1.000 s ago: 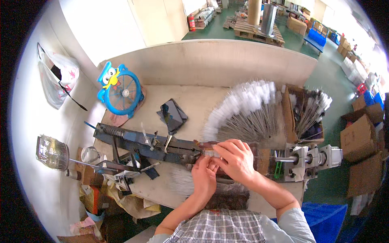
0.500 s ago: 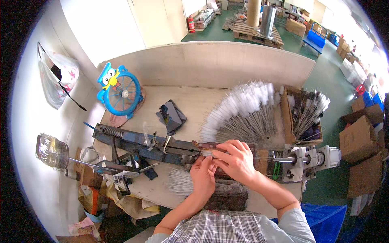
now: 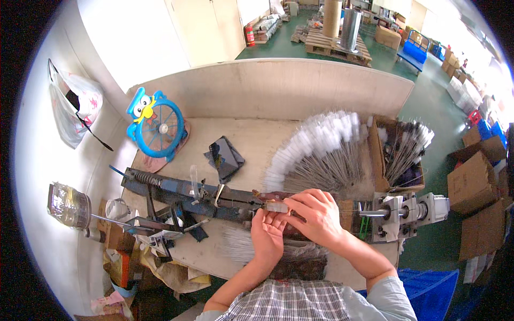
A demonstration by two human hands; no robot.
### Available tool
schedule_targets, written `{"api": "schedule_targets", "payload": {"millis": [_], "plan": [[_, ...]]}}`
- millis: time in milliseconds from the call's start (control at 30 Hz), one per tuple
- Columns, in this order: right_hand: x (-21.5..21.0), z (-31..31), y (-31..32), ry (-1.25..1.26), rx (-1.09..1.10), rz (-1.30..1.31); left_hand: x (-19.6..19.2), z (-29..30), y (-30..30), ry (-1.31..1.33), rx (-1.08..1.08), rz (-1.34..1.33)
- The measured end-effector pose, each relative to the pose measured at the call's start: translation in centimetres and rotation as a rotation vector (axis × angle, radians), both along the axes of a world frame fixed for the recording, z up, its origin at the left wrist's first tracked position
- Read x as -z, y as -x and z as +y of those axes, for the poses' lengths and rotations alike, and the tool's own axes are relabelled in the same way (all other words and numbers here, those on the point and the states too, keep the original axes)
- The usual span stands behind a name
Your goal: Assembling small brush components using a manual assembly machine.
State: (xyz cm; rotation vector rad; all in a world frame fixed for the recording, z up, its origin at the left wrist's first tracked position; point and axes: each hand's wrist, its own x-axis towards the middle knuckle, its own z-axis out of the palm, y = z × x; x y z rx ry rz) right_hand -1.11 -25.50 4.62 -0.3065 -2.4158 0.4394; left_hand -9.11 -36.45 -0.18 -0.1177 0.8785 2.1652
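A: Where are the hands now?

B: Both sit at the centre of the frame on the long dark metal jig (image 3: 182,193) that runs across the table (image 3: 257,140). The left hand (image 3: 267,235) and the right hand (image 3: 316,216) close together over a small pale piece (image 3: 276,206) lying on the jig's rail; the left fingers pinch it from below, while the right hand curls over its far end, though I cannot tell its exact grip

A: How should that be handled well?

B: I'd judge steady pressure, with the piece kept in line with the rail, and the wrists low

A: And room around them?

B: Tight. The fan of white-tipped wire brushes (image 3: 321,152) lies just behind the knuckles, in the upper right. A second bundle of wires (image 3: 241,249) lies under the left wrist by the near table edge, and the grey motor block (image 3: 409,211) stands at right. Open tabletop lies at upper centre, near the folded dark cloth (image 3: 225,158) and the blue fan (image 3: 158,125)
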Motion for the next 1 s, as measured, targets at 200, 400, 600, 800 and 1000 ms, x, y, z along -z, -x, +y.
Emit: {"api": "schedule_targets", "payload": {"millis": [200,400,600,800,1000], "plan": [[1.3,0.5,-1.1,-0.061,0.057,-0.124,-0.5,-0.4,0.5,-0.008,0.046,-0.017],[0.6,-0.1,-1.6,-0.097,-0.032,-0.169,-1.1,-0.9,0.4,0.037,0.077,-0.021],[-0.7,-0.1,-2.0,-0.079,-0.026,-0.165,-0.1,-1.4,-0.1,0.072,0.220,0.061],[-1.2,-1.8,-2.9,0.050,-0.070,-0.050,2.1,-6.9,2.0,0.359,0.375,0.324],[2.1,-3.3,-4.2,0.294,-0.206,-0.127,-0.2,-12.8,10.3,0.957,-0.303,1.276]]}}
